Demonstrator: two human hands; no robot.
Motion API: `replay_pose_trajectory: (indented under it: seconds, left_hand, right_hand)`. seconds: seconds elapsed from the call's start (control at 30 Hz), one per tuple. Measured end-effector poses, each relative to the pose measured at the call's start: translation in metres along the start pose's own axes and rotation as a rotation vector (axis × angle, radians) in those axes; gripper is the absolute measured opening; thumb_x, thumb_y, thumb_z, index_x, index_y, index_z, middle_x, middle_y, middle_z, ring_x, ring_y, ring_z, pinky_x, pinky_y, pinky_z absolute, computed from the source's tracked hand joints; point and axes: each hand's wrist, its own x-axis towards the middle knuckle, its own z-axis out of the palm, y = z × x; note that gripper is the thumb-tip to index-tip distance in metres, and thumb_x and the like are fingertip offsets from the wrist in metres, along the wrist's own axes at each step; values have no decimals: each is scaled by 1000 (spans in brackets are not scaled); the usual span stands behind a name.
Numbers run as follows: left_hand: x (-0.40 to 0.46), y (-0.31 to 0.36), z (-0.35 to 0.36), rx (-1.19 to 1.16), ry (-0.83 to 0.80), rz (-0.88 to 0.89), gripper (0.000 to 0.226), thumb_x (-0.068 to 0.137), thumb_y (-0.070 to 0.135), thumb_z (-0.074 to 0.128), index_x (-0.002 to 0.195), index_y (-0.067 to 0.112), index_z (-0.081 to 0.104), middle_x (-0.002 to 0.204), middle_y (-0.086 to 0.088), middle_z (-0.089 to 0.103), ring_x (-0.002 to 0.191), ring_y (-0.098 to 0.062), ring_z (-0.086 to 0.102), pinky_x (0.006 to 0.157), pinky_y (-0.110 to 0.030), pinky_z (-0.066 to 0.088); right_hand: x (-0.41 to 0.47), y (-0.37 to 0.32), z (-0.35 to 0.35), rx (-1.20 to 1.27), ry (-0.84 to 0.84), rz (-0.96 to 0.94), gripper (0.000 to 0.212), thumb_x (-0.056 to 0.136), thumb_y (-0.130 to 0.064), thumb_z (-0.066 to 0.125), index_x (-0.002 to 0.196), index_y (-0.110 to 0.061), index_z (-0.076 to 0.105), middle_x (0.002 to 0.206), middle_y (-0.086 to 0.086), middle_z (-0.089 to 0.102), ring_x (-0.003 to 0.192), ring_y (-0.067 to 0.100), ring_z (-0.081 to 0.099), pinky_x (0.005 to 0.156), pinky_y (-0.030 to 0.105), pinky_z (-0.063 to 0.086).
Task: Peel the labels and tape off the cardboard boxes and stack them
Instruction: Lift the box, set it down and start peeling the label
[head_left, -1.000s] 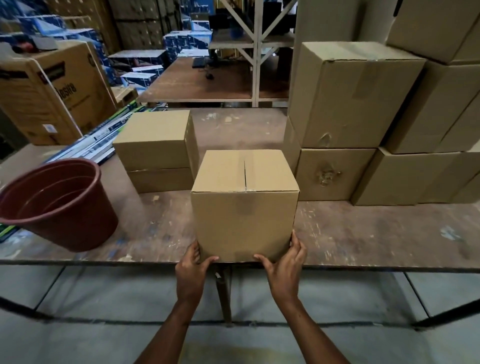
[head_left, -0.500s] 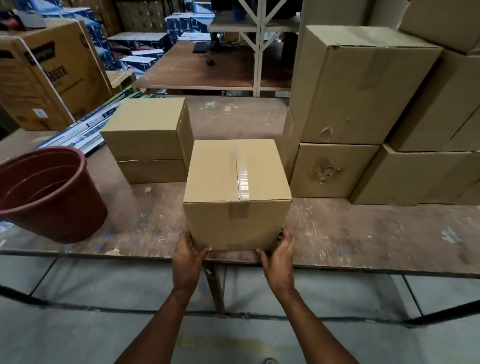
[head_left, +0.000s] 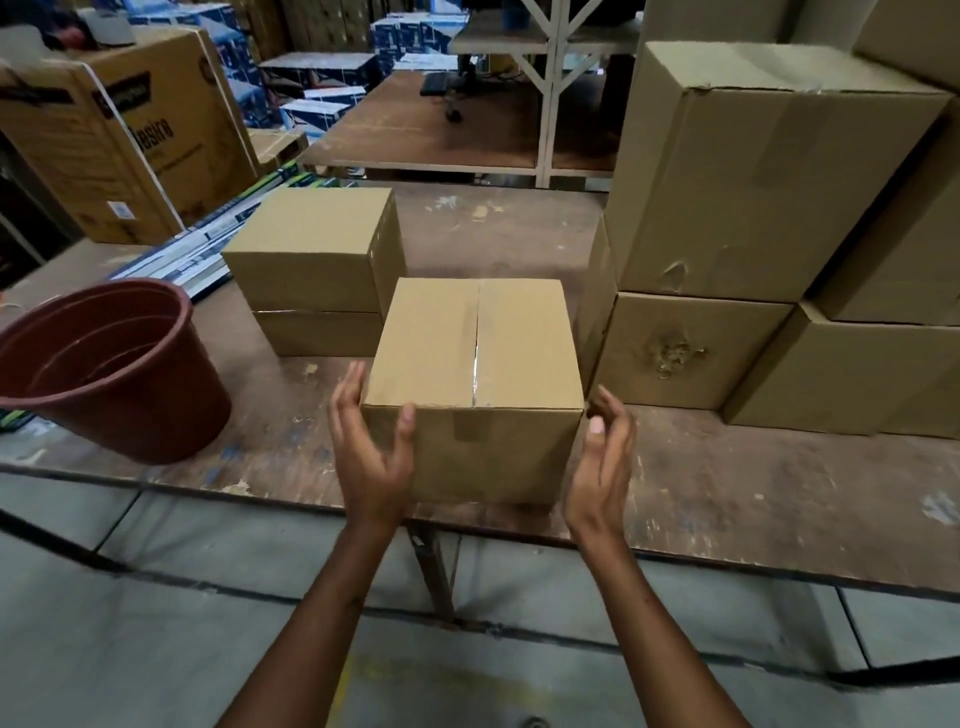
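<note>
A small cardboard box (head_left: 431, 343) stands on the wooden table (head_left: 753, 483) close to its front edge. A strip of clear tape (head_left: 475, 374) runs along its top seam and down onto the front face. My left hand (head_left: 371, 452) cups the box's front left corner, thumb on the front face and fingers along the left side. Just off the box's right side, my right hand (head_left: 600, 457) hovers with its fingers apart and a small gap to the cardboard. Behind and to the left, two plain boxes (head_left: 306, 260) sit one on top of the other.
A red-brown plastic bucket (head_left: 114, 374) lies tilted at the table's left. Larger cardboard boxes (head_left: 753, 171) are piled at the right, tight against the small box's far right corner. A printed carton (head_left: 114, 140) and flat packs stand at the far left.
Both hands have left the box's bottom front edge and risen to its upper sides. The box stays on the table, and the view has moved closer to it.
</note>
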Motion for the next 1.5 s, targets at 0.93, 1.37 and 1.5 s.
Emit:
replay_pose_trajectory:
  seconds: [0.93, 1.37, 1.5]
  left_hand:
    - [90, 26, 6, 259, -281, -99, 142, 72, 83, 80, 172, 32, -8, 176, -11, 19, 160, -33, 26, 124, -53, 33]
    - [22, -66, 10, 74, -218, -206, 138, 54, 51, 104, 159, 12, 25, 150, -3, 31, 138, -14, 36, 119, -48, 41]
    - [12, -82, 13, 88, -215, -232, 138, 51, 55, 102, 154, 5, 25, 149, -12, 35, 139, -28, 43, 120, -56, 44]
  right_hand:
    - [56, -58, 45, -430, -114, -188, 88, 102, -54, 66, 170, -28, 17, 161, 9, 26, 131, 34, 56, 104, 40, 49]
    - [1, 3, 62, -381, -59, 38, 134, 66, -51, 101, 168, -26, 17, 152, -2, 25, 136, 36, 51, 110, 55, 54]
    - [-13, 12, 66, -417, -30, 111, 128, 61, -39, 105, 159, -10, 28, 151, 18, 34, 131, 40, 54, 107, 53, 54]
